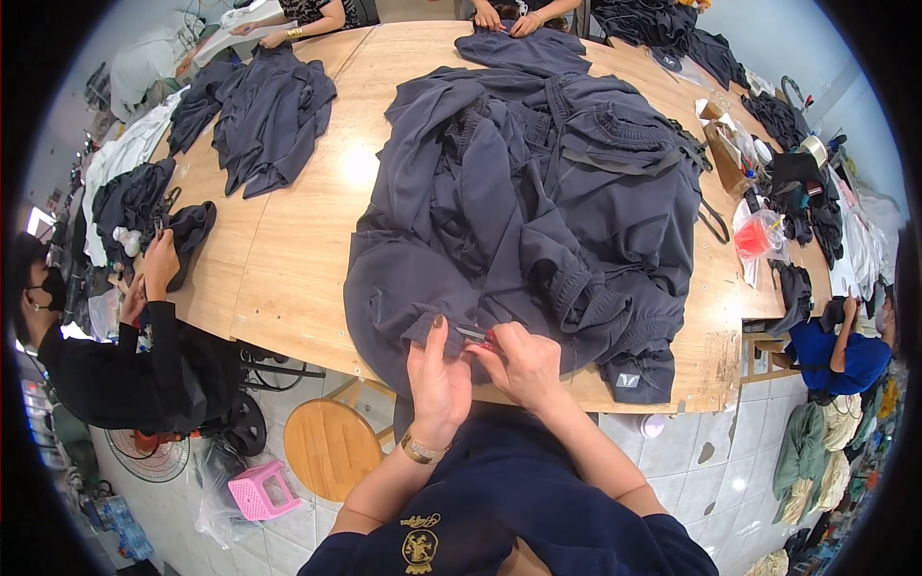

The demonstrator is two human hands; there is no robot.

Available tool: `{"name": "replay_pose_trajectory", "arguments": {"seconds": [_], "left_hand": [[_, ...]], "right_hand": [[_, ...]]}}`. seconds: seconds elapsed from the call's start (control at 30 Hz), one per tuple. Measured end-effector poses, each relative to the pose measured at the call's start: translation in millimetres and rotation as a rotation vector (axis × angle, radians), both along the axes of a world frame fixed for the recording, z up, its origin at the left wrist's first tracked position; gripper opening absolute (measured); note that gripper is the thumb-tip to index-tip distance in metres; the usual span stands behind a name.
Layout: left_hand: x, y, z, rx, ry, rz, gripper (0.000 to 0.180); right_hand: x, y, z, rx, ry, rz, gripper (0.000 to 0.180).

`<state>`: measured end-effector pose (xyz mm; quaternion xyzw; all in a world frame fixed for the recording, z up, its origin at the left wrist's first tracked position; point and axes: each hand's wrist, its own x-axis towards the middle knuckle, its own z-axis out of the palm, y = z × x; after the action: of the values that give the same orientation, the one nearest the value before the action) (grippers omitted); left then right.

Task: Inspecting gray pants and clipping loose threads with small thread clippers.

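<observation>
My left hand is closed on the edge of a dark grey garment, its thumb on top of the cloth. Small thread snips with a metal blade and a bit of red are gripped in my right hand. Their tip points left and meets the cloth beside my left thumb. Ahead of both hands spreads a large heap of dark grey garments, several with gathered elastic bands. A pale mark shows on a dark piece at the table's near edge.
Around the wooden table, co-workers handle dark cloth at the far side and left. At right lie a red container and mixed supplies. A round wooden stool, a pink plastic stool and a fan stand on the floor at left.
</observation>
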<state>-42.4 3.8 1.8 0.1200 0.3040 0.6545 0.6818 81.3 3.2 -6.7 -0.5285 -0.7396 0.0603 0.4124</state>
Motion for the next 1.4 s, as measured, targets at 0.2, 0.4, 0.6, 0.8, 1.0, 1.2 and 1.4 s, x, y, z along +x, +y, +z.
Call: {"name": "replay_pose_trajectory", "arguments": {"seconds": [0.2, 0.4, 0.6, 0.8, 1.0, 1.2, 1.4], "left_hand": [[4.8, 0.5, 9.4, -0.075, -0.002, 0.033, 0.013], [0.5, -0.8, 1.2, -0.019, 0.001, -0.003, 0.022], [-1.7, -3.7, 7.8, -0.137, -0.191, -0.111, 0.029], [-9.1, -5.9, -10.7, 0.043, 0.051, -0.153, 0.025], [-26.7, 2.0, -24.3, 0.237, 1.218, 0.068, 0.028], [-58.1, 20.0, -16.8, 0.068, 0.528, -0.278, 0.020], [-43.0, 10.8, 7.0, -0.142, 0.234, -0.377, 0.019]], "right_hand": [[-1.1, -0.7, 1.1, -0.062, 0.024, 0.016, 0.026], [-1.8, -0.1, -2.6, -0.069, 0.093, 0.011, 0.025], [-2.1, 2.1, -1.2, -0.150, 0.464, 0.100, 0.044], [-7.7, 10.2, -13.1, -0.112, 0.407, 0.088, 0.032], [5.1, 11.0, -6.9, -0.414, 0.651, 0.154, 0.017], [11.1, 19.5, -7.5, -0.776, 1.493, 0.511, 0.024], [8.1, 24.5, -9.0, -0.807, 1.525, 0.440, 0.024]]}}
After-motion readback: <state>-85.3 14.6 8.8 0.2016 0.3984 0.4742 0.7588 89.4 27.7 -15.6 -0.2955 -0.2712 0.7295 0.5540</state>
